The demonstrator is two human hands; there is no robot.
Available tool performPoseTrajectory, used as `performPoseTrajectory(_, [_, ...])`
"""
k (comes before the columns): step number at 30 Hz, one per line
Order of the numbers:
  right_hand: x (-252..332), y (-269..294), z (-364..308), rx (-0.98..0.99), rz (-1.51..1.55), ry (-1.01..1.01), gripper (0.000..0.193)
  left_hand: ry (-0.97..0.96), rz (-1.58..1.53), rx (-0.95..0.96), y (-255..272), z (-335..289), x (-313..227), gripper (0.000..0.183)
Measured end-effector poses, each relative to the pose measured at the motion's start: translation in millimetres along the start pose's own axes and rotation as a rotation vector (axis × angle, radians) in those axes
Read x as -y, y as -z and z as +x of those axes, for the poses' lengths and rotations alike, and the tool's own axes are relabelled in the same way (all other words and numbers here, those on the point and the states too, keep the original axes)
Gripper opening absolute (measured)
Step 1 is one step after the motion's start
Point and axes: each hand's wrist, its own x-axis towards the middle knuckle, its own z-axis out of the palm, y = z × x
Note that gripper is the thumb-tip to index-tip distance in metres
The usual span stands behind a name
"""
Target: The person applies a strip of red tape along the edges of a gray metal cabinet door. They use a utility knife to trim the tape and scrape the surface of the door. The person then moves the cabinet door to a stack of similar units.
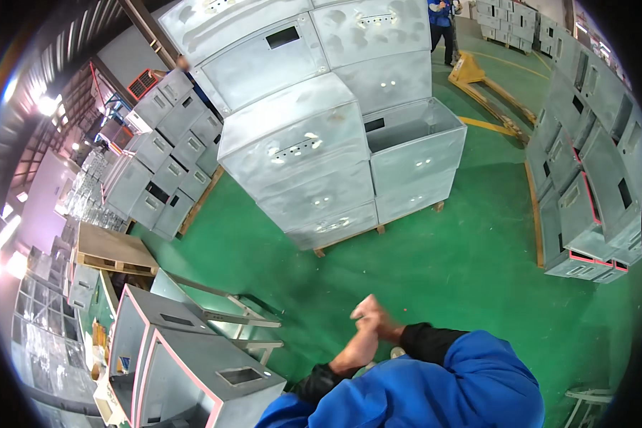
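In front of my body, above the green floor, both of my hands meet and touch. My right hand [371, 309] looks curled, with its fingers bent in; anything inside it is too small to make out. Just below it lies my left hand [362, 345], its fingers hidden where the two hands overlap and slightly blurred. The nearest large thing ahead is a stack of grey metal boxes [314, 185] on a wooden pallet. One open-topped grey box [417, 132] sits at its right side.
To my left stand grey metal cabinets with pink edges [207, 364], beside a metal stand [242, 314]. More stacked boxes rise at far left [171, 153] and at right [592, 164]. A yellow pallet truck [478, 82] stands at the back, near a person in blue [441, 21].
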Motion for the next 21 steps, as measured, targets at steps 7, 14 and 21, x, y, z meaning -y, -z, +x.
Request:
performPoseTrajectory(7, [-80, 117, -91, -0.701, 0.240, -0.847, 0.016, 0.067, 0.157, 0.201, -71, 72, -73, 0.029])
performPoseTrajectory(14, [-117, 112, -126, -0.982, 0.250, -1.105, 0.014, 0.037, -0.281, -0.240, 77, 148, -150, 0.016])
performPoseTrajectory(21, [-188, 150, 33, -0.726, 0.018, -0.929, 0.015, -0.227, -0.299, -0.442, 154, 197, -284, 0.012])
